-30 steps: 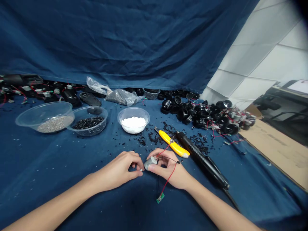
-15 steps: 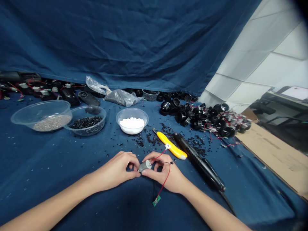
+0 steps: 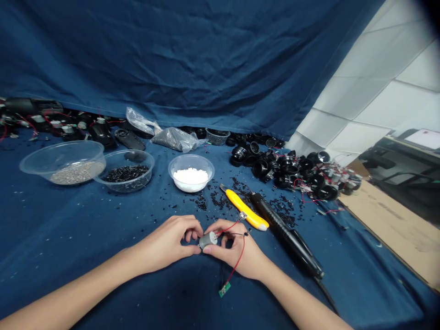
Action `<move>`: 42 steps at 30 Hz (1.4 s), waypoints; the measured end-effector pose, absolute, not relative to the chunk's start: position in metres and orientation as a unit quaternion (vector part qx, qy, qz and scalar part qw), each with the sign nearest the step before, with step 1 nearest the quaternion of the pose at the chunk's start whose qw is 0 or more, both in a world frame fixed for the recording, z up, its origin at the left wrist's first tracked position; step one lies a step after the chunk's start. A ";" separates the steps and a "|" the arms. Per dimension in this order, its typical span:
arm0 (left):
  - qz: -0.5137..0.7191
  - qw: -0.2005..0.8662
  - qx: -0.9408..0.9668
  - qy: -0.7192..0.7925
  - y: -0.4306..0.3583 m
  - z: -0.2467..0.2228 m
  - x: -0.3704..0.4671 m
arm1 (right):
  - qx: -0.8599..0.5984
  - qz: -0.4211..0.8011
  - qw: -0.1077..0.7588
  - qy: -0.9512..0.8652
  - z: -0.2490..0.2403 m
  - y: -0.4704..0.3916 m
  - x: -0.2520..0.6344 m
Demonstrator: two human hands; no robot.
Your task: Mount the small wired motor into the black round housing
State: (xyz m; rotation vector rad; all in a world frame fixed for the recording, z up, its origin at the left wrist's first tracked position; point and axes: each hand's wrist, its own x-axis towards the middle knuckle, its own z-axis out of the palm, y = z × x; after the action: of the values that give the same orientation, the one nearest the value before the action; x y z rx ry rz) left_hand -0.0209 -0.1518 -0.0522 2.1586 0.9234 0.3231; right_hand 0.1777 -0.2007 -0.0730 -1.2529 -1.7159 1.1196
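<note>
Head view: the right hand [image 3: 248, 253] grips a smooth grey metal cylinder [image 3: 208, 240] between thumb and fingers, while the half-curled left hand [image 3: 168, 243] brings thumb and forefinger to its left end; whether they pinch anything I cannot tell. The cylinder sits tilted between both hands over blue cloth [image 3: 165, 298]; a thin red wire [image 3: 239, 260] ends at a rectangular green circuit board [image 3: 224, 289].

Grey motor [image 3: 209, 240] now flatter and closer to you.
In a second, your right hand [image 3: 237, 250] has drawn it slightly leftward (the green board [image 3: 224, 289] came along), and your left hand's [image 3: 172, 240] index fingertip has eased off the thumb.
</note>
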 end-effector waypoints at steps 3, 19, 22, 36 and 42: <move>0.133 0.386 0.836 0.366 -0.153 -0.050 -0.021 | -0.486 0.435 0.362 -0.666 -0.074 -0.201 0.178; 0.164 0.490 0.787 0.337 -0.150 -0.053 -0.018 | -0.456 0.337 0.383 -0.730 -0.073 -0.205 0.173; 0.170 0.490 0.787 0.333 -0.149 -0.054 -0.018 | -0.440 0.312 0.390 -0.747 -0.074 -0.206 0.170; 0.167 0.537 0.767 0.309 -0.142 -0.056 -0.018 | -0.448 0.235 0.376 -0.777 -0.080 -0.213 0.164; 0.155 0.505 0.793 0.303 -0.145 -0.052 -0.020 | -0.446 0.240 0.384 -0.772 -0.080 -0.213 0.163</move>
State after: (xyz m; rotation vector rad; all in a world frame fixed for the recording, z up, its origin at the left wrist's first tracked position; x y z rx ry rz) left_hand -0.0204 -0.1446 -0.0518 1.9143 0.7307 0.3743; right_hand 0.1627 -0.2131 -0.0801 -1.1371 -1.9681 0.6105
